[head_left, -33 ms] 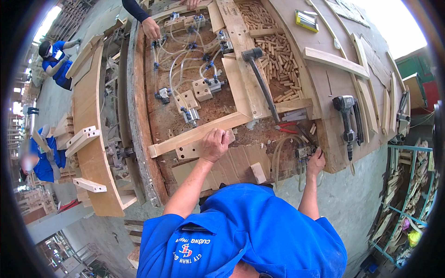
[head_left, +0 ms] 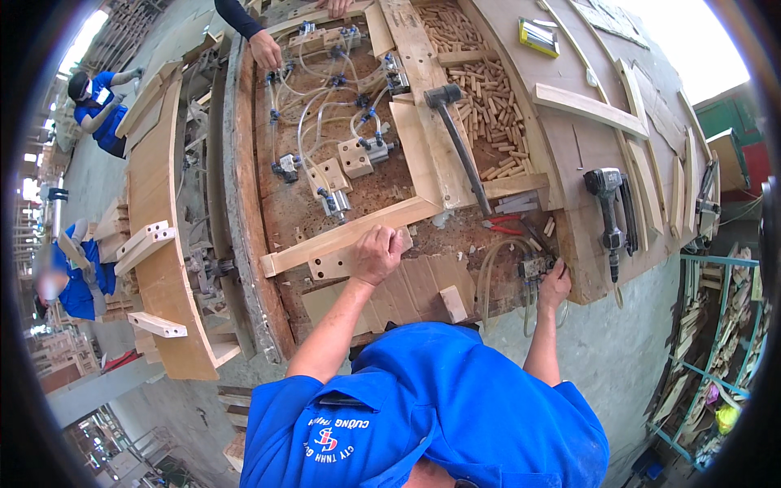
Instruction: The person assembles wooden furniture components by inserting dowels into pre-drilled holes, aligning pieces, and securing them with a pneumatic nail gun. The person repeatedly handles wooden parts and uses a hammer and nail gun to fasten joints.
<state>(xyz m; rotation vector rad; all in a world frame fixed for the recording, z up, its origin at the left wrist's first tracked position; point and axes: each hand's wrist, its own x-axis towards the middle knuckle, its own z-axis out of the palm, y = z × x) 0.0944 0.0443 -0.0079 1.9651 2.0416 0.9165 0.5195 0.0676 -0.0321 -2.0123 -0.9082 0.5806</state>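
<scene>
My left hand (head_left: 377,254) is closed over a wooden block (head_left: 329,267) with drilled holes. This block lies along the near side of a long wooden rail (head_left: 358,234), part of a frame on the bench. At the bench's near right edge, the curled fingers of my right hand (head_left: 556,285) are on the side of a small air valve (head_left: 533,267) with clear hoses; the exact grip is partly hidden. Inside the frame, air cylinders (head_left: 335,203) with wooden pads (head_left: 355,159) are linked by clear tubing.
A black mallet (head_left: 455,138) lies across the frame beside a bin of wooden dowels (head_left: 488,106). Red-handled pliers (head_left: 504,224) and a power driver (head_left: 606,211) are to the right. A co-worker's hand (head_left: 265,50) reaches in at the far left. Cardboard (head_left: 399,293) carries a small wood block (head_left: 452,302).
</scene>
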